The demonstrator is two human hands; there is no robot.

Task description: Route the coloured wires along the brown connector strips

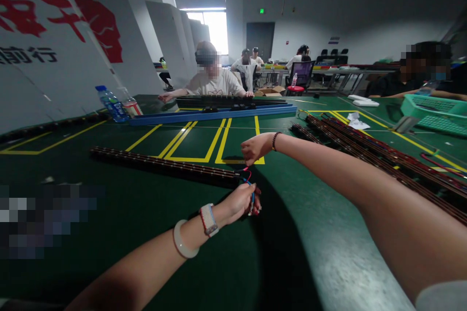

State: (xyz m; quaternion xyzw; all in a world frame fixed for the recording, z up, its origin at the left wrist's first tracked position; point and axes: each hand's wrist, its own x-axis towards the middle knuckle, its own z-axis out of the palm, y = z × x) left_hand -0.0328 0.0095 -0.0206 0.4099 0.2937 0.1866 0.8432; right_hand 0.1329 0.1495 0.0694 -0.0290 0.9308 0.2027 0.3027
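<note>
A long dark track-like strip with copper-coloured lines lies across the green table. Red wire and blue wire come out of its right end. My left hand, with a watch and a pale bangle at the wrist, is closed around the blue wire just below that end. Small light-coloured wire tips show beside its fingers. Above the strip's end, my right hand is bent down with its fingers pinched on the red wire. The fingertips partly hide what they hold.
More dark strips with wires lie at the right, near a green basket and crumpled paper. A blue rail crosses the far side before a seated person. Bottles stand at far left.
</note>
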